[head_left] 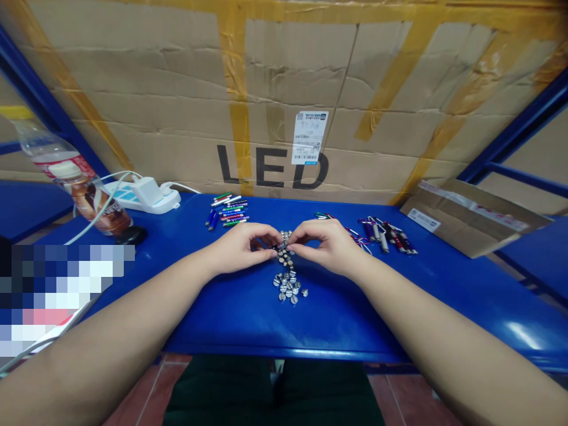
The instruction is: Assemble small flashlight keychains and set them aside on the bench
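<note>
My left hand (242, 247) and my right hand (323, 244) meet over the middle of the blue table (213, 319), thumbs and forefingers pinched close together. Something small and dark silver sits at their fingertips, too small to name. Right below the fingers are small round silver pieces (282, 260) that look like button cells, partly hidden by the hands. Closer to the table's front edge is a loose heap of slotted round metal caps (289, 288). Short coloured metal tubes (228, 212) lie beyond my left hand. Past my right hand are more coloured tubes with clips (384, 235).
A large cardboard box (177, 106) stands along the back. At the right is a small taped carton (470, 219). A white power strip (155, 198) with cables and drink bottles (95, 198) occupy the left side. Blue metal posts (523, 124) rise at both sides.
</note>
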`<state>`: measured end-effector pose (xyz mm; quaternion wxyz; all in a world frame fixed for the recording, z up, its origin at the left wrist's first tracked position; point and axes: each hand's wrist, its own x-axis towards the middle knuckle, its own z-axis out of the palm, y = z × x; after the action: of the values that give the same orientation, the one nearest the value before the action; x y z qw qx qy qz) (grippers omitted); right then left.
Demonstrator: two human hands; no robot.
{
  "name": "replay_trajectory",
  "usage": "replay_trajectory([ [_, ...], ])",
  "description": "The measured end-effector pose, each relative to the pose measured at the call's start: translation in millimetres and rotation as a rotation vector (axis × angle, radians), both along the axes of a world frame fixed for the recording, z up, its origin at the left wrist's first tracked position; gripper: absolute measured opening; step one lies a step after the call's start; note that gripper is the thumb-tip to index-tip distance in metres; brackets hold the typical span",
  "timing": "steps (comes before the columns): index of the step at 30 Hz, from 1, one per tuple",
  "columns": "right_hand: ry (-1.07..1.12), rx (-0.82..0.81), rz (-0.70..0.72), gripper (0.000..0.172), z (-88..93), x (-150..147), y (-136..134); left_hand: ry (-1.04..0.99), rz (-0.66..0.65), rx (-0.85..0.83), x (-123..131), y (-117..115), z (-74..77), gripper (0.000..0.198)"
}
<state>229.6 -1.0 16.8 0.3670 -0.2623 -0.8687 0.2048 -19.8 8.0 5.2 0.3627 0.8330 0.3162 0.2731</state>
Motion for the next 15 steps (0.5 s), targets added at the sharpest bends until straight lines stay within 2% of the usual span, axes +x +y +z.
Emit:
replay_trajectory([
  [15,-0.149,0.248,0.105,0.009,1.7,-0.3,-3.4,-0.027,-0.033,0.071,1.8,-0.2,2.2,0.017],
])
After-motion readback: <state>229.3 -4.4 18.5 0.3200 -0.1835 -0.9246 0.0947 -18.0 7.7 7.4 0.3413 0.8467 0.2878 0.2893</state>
